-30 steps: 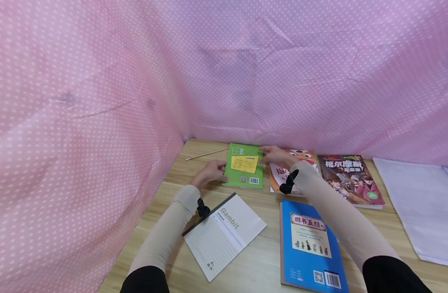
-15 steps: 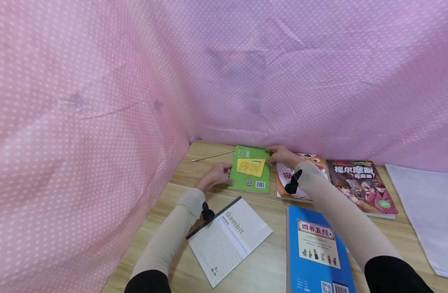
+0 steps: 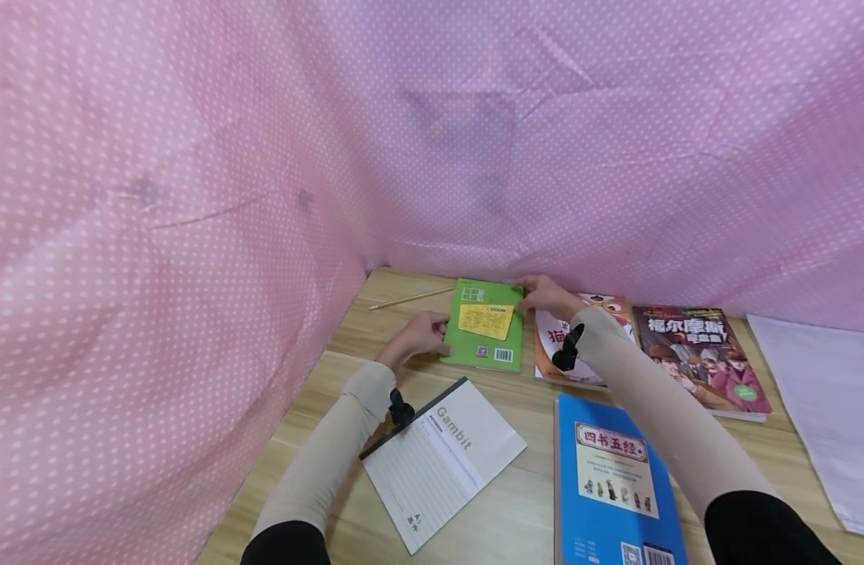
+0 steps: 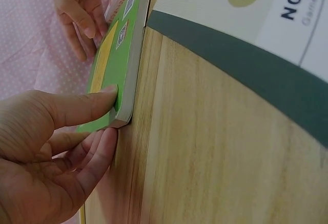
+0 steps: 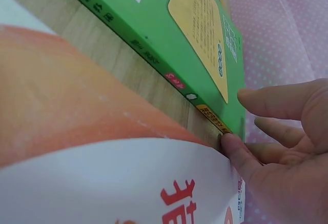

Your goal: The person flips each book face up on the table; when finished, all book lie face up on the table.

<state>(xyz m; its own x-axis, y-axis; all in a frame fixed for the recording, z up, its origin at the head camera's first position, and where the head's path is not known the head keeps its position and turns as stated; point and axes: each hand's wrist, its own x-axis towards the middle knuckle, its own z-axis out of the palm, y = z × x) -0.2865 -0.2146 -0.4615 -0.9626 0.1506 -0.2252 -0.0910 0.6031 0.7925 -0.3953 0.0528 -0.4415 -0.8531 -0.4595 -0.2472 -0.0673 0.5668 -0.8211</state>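
Note:
A green book (image 3: 485, 345) with a yellow panel lies flat on the table, back cover up. My left hand (image 3: 419, 336) pinches its near left edge; in the left wrist view, the thumb (image 4: 92, 108) lies on the cover and the fingers curl in at the side. At the far right corner is my right hand (image 3: 550, 298). The right wrist view has one fingertip (image 5: 230, 141) against the spine and another (image 5: 247, 97) at the cover's far edge. Under the right forearm, an orange-and-white book (image 3: 555, 365) is partly hidden.
A pencil (image 3: 410, 298) lies left of the green book. Nearer are a Gambit notebook (image 3: 442, 463), set at a slant, and a blue book (image 3: 569, 471). To the right lie a comic-style book (image 3: 707, 361) and a whitish sheet (image 3: 820, 400). Pink dotted cloth (image 3: 446, 157) hangs behind.
The head view has shifted slightly, moving the whole scene right and down in the picture. Both hands stay at the green book, which keeps its place among the other things.

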